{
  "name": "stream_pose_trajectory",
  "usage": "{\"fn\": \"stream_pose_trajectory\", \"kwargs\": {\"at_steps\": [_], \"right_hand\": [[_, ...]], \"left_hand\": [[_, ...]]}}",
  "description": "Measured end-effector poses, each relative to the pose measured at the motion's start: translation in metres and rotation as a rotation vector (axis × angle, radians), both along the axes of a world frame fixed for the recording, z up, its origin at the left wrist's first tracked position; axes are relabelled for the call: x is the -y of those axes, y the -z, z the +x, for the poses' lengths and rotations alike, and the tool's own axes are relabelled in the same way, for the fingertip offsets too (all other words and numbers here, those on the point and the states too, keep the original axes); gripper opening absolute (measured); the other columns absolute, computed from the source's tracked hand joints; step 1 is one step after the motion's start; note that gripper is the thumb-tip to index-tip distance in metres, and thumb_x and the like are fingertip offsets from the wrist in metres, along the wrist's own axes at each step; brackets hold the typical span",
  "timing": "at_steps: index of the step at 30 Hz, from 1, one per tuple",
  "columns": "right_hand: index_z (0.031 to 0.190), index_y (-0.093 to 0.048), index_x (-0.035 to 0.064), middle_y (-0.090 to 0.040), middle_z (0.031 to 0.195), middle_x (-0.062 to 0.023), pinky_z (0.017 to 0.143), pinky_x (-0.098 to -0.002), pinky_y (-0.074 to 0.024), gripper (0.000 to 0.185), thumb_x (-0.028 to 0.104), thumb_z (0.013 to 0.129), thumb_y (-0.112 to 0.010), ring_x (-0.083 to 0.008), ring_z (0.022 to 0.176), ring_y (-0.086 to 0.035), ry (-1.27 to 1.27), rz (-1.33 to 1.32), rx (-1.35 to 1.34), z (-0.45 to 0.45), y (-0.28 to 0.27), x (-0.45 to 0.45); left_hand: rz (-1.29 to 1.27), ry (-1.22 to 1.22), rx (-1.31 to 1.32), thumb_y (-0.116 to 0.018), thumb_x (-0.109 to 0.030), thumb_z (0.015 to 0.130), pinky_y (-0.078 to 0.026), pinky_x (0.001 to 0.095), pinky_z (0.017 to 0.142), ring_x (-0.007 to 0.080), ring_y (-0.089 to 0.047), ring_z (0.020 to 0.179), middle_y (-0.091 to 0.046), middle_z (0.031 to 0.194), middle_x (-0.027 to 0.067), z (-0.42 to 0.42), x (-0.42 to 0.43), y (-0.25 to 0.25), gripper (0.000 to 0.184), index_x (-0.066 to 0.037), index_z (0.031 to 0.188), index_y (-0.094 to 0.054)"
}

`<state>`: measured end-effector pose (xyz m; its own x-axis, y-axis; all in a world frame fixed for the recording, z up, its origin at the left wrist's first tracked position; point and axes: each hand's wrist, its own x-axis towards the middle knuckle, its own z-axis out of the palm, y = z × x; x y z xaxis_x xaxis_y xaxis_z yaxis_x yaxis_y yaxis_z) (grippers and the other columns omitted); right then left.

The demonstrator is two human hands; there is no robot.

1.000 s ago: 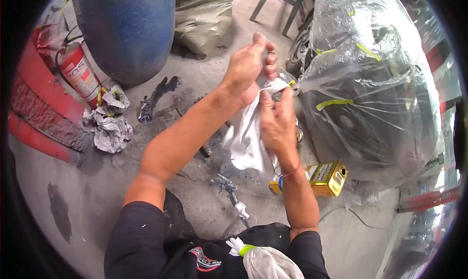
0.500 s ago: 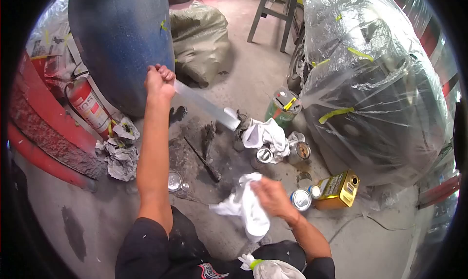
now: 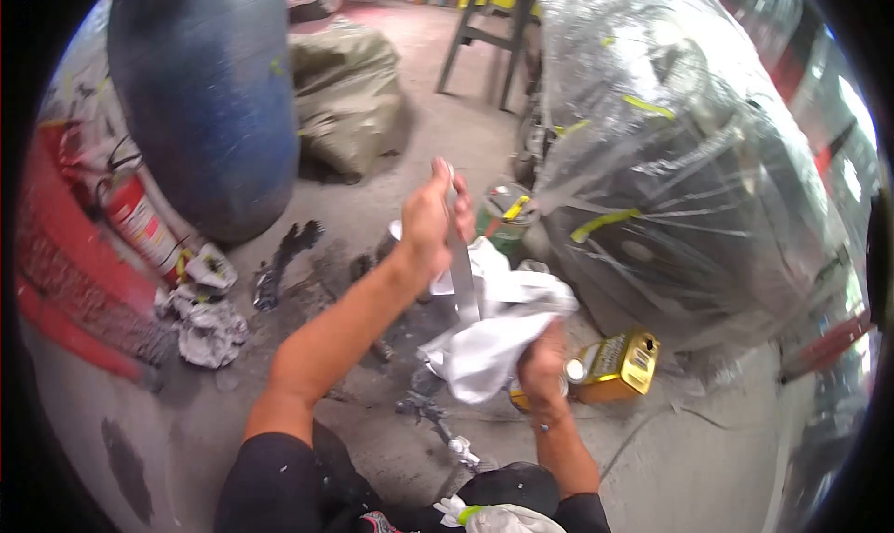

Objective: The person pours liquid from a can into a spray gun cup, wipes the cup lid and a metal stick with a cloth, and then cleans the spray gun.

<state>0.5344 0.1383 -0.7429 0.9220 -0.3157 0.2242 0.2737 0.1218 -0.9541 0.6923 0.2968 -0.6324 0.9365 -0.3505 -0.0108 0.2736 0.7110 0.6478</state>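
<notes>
Two things, apart a moment before, now seem to touch: the strip [image 3: 463, 283] gripped in the left hand [image 3: 432, 224] and the white cloth [image 3: 494, 349] held by the right hand [image 3: 544, 369], joining their work.

The place looks like a workshop, perhaps a paint shop. Clear plastic sheeting [image 3: 610, 95], bearing strips of yellow tape [image 3: 605, 224], wraps a bulky object [image 3: 643, 251]. Metal cans [image 3: 616, 370] sit on a grey floor [image 3: 670, 468] marked with dark stains [image 3: 126, 468], crumpled paper [image 3: 209, 335] lies near a red fire extinguisher [image 3: 142, 221], and a big blue drum [image 3: 200, 105] stands farther back.
</notes>
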Motion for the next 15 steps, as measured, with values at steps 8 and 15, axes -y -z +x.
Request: {"fn": "stream_pose_trajectory", "kwargs": {"at_steps": [8,15], "right_hand": [[0.107,-0.058,-0.0013,-0.062,0.09,-0.0114,0.079,-0.0343,-0.0471,0.024,0.016,0.102,-0.042,-0.0185,0.086,-0.058,0.12,-0.476,-0.054,0.007,-0.001,0.0],[0.101,-0.052,0.0011,-0.054,0.082,-0.0072,0.075,-0.0338,-0.045,0.043,0.042,0.104,-0.038,-0.0165,0.08,-0.05,-0.223,-0.442,-0.18,0.008,-0.013,-0.004]], "left_hand": [[0.411,0.226,0.406,-0.046,-0.036,0.103,-0.047,0.0269,0.072,0.0104,-0.058,0.079,-0.062,0.084,0.0031,-0.055,0.065,0.047,0.032,-0.008,0.097,-0.061],[0.342,0.192,0.302,-0.049,-0.033,0.102,-0.048,0.0306,0.072,0.0149,-0.056,0.072,-0.06,0.079,0.0045,0.008,0.043,0.094,0.026,-0.009,0.092,-0.055]]}}
